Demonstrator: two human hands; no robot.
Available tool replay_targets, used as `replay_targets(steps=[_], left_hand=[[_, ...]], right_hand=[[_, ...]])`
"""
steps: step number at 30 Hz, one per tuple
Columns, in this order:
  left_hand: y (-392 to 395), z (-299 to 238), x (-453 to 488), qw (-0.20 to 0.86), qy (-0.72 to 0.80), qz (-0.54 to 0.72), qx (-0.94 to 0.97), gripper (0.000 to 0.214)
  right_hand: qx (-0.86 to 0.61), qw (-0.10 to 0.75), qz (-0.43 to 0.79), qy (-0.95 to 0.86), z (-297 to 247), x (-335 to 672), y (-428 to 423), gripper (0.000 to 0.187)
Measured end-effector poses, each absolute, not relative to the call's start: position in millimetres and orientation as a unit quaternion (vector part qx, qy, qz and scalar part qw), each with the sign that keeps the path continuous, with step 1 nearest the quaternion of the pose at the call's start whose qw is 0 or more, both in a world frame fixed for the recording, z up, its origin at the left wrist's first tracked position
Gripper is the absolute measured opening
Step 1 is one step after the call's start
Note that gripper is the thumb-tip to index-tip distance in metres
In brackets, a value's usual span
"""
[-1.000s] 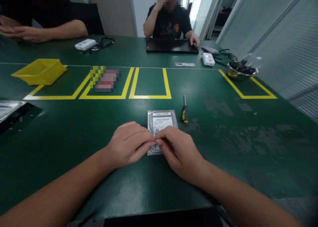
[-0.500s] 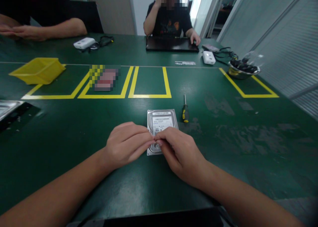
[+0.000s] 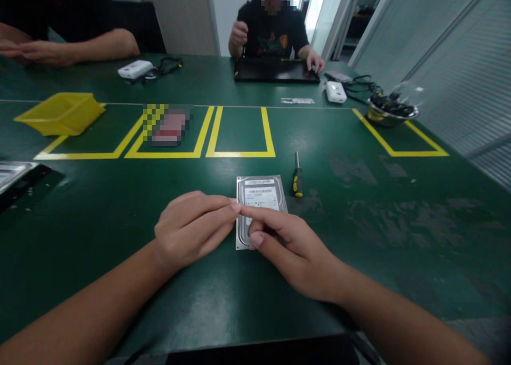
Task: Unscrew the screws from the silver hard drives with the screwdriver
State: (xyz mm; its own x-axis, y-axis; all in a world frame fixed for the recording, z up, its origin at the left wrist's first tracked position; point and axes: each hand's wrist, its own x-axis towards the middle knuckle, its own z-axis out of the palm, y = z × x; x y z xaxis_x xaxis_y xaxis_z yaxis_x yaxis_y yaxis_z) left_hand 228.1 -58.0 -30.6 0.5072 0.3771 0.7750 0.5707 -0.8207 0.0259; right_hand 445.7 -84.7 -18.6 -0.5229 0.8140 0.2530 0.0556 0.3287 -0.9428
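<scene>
Head view: green bench point(image 3: 99, 210), glass wall at right, 2 people across. The hard drive point(image 3: 261, 192) lies flat near the front edge, screwdriver point(image 3: 297, 180) just right, bare bench either side. Left hand point(image 3: 187, 229) fingers bunched together at its left edge; right hand point(image 3: 295, 248) fingers apart, resting on it.

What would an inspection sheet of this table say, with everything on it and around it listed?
Surface: green table, scuffed, with yellow tape outlines.
Job's things: hard drive lying flat, label up; screwdriver just right of it, apart.
Clutter: yellow bin, silver item, metal bowl, two white boxes, laptop.
Hands: left hand and right hand meet fingertip to fingertip over the drive's left edge; grip cannot be told.
Cables: black cables by the white boxes.
Surroundings: two other people seated at the far side; partition wall on the right.
</scene>
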Motion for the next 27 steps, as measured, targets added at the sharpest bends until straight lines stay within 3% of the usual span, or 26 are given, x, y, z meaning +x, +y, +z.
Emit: replay_targets(steps=[6, 12, 17, 27], left_hand=[[-52.6, -30.2, 230.5, 0.133, -0.289, -0.431, -0.845, 0.02], [-47.8, -31.1, 232.4, 0.07, -0.291, -0.438, -0.848, 0.002], [-46.2, -35.0, 231.2, -0.002, -0.304, -0.398, -0.866, 0.005], [-43.1, -36.2, 227.5, -0.076, -0.267, -0.32, -0.906, 0.016]], right_hand=[[-0.279, 0.349, 0.579, -0.682, -22.2, 442.2, -86.2, 0.047], [-0.32, 0.368, 0.43, -0.76, -26.8, 441.6, -86.5, 0.034], [-0.344, 0.362, 0.307, -0.81, -28.9, 445.8, -82.7, 0.021], [-0.325, 0.313, 0.25, -0.857, -29.7, 447.7, -82.3, 0.019]])
